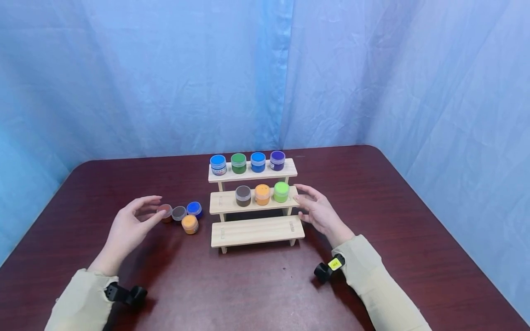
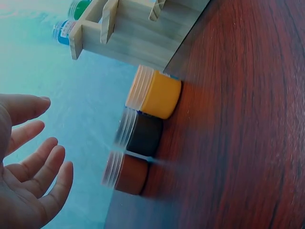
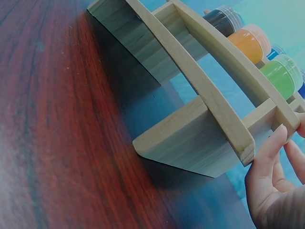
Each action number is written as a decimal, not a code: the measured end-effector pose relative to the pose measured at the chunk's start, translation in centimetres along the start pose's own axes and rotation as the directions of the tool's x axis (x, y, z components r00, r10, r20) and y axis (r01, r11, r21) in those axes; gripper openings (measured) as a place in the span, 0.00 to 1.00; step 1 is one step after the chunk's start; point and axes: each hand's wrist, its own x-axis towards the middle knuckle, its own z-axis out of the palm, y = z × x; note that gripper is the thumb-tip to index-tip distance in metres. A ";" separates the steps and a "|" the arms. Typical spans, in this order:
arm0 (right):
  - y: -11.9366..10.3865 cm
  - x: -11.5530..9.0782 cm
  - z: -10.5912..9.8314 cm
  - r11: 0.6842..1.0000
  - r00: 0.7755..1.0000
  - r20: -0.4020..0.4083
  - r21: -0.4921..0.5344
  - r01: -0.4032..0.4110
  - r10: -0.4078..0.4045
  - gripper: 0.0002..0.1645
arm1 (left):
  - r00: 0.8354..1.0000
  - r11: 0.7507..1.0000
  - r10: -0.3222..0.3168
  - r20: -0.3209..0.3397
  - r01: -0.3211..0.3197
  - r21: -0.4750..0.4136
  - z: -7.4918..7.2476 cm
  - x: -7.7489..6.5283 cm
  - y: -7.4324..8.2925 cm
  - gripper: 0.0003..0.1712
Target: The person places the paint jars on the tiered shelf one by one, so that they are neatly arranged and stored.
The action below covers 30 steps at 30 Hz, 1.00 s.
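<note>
A three-tier wooden display stand point(image 1: 256, 232) stands mid-table. At the right end of its middle shelf, my right hand point(image 1: 320, 214) grips the edge; the right wrist view has the thumb point(image 3: 268, 151) against the shelf end. My left hand point(image 1: 132, 223) is over the table at left, fingers spread and loosely bent, holding nothing. Beside it are a red-brown paint jar point(image 1: 167, 217), a dark paint jar point(image 1: 179, 213), a blue paint jar point(image 1: 194, 209) and a yellow-orange paint jar point(image 1: 190, 225). In the left wrist view a gap separates the fingertips from the red-brown jar point(image 2: 131, 174).
The top shelf holds a light blue jar point(image 1: 218, 164), a green jar point(image 1: 239, 163), another blue jar point(image 1: 258, 162) and a purple jar point(image 1: 277, 161). On the middle shelf stand a dark brown jar point(image 1: 243, 196), an orange jar point(image 1: 262, 195) and a lime jar point(image 1: 281, 192). Blue curtains point(image 1: 186, 82) hang behind.
</note>
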 end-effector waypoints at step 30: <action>0.0 0.0 -0.1 1.000 1.000 0.004 0.010 -0.002 0.002 0.30 | 0.944 0.976 -0.211 0.254 0.192 0.100 0.1 2.4 -3.8 0.42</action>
